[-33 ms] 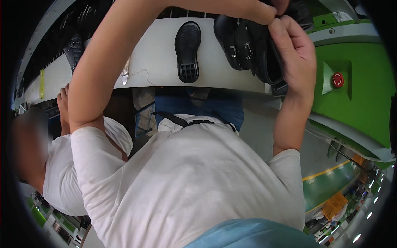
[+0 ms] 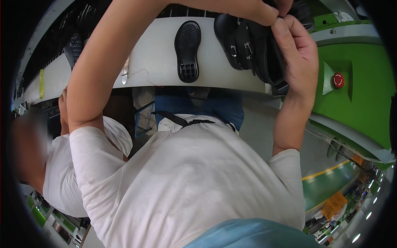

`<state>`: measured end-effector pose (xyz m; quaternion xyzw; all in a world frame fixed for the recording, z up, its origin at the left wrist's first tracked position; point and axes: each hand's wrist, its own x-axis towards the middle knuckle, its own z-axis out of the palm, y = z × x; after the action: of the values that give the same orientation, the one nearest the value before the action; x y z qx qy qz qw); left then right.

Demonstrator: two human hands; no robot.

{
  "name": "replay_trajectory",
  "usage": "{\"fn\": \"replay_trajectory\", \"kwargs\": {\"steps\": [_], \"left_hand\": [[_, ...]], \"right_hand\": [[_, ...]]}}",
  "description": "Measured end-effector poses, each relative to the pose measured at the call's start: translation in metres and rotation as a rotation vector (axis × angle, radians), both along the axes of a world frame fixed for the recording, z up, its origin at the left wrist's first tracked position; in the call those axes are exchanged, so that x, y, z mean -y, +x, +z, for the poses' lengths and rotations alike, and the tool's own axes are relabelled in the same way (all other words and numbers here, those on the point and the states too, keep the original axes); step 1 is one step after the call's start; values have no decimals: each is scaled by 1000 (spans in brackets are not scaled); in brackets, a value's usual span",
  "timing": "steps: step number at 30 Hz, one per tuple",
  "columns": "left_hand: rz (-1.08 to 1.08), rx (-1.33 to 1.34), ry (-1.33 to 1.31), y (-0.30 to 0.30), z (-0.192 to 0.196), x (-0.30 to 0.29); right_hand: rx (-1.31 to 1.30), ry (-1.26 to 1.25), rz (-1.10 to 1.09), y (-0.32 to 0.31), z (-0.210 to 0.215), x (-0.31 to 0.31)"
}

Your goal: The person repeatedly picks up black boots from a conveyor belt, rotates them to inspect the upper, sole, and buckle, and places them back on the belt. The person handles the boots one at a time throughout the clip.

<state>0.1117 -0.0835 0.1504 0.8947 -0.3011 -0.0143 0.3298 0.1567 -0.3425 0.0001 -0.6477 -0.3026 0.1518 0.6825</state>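
A black ankle boot (image 2: 244,47) with two silver buckles lies at the right end of the white worktop, its shaft opening toward the near right. Over the far side of the boot, my left hand (image 2: 266,12) reaches across from the left, its fingertips pressed together. My right hand (image 2: 300,51) comes up beside the boot's shaft, thumb and forefinger pinched and meeting the left fingertips. Whatever they hold is too small or hidden to name; the upper picture edge cuts off part of my left hand. Left of the boot, a black shoe sole (image 2: 187,51) lies apart on the worktop.
A green machine panel with a red stop button (image 2: 338,80) stands at the right. Left on the worktop (image 2: 153,45) are a small metal-tipped tool (image 2: 125,74), thread, a black quilted piece (image 2: 74,49) and a yellow strip (image 2: 41,84). A co-worker (image 2: 62,173) sits close at my left.
Both hands have shifted very slightly to the right, with fingertips still together. The boot and sole stay essentially where they were.
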Motion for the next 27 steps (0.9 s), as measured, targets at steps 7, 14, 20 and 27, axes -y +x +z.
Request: {"fn": "replay_trajectory", "kwargs": {"steps": [7, 14, 20, 27], "left_hand": [[-210, 176, -210, 13, -25, -18], [-161, 221, -146, 16, -38, -6], [-101, 331, -97, 16, -55, -1], [-64, 401, -181, 18, -74, -3]], "right_hand": [[-121, 64, -148, -29, 15, -40], [-128, -79, -239, -19, -7, -12], [-304, 203, -56, -20, 8, -27], [-432, 190, -69, -9, -17, -20]]}}
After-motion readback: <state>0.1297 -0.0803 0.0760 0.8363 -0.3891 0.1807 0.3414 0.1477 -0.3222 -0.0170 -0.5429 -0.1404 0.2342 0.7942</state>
